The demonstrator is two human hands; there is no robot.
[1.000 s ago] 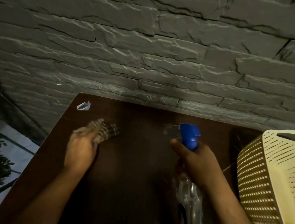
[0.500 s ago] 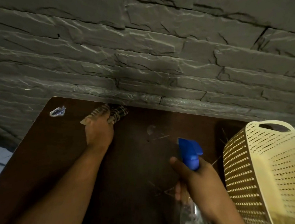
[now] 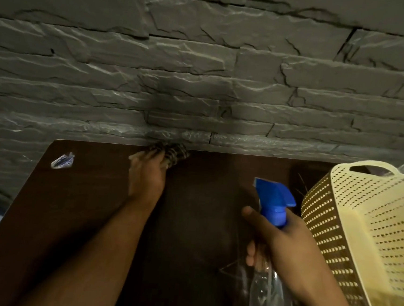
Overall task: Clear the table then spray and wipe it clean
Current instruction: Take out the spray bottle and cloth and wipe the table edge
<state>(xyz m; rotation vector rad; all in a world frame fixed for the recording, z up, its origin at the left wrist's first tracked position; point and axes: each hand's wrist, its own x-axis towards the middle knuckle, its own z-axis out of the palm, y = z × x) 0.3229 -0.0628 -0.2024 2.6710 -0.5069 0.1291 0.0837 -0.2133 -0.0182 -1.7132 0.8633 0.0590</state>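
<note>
Over the last second my left hand (image 3: 146, 181) has pushed the checked cloth (image 3: 174, 153) from mid-bench out to the far edge of the bench (image 3: 73, 214) against the stone wall, so I judge the wipe well underway, though a small wrapper (image 3: 62, 160) sits at the far left corner uncleared. My right hand (image 3: 283, 247) keeps its grip closed round the spray bottle (image 3: 273, 203) at near right beside the basket (image 3: 370, 226). The cloth is mostly hidden under my closed fingers, and the bottle's base is cut off.
</note>
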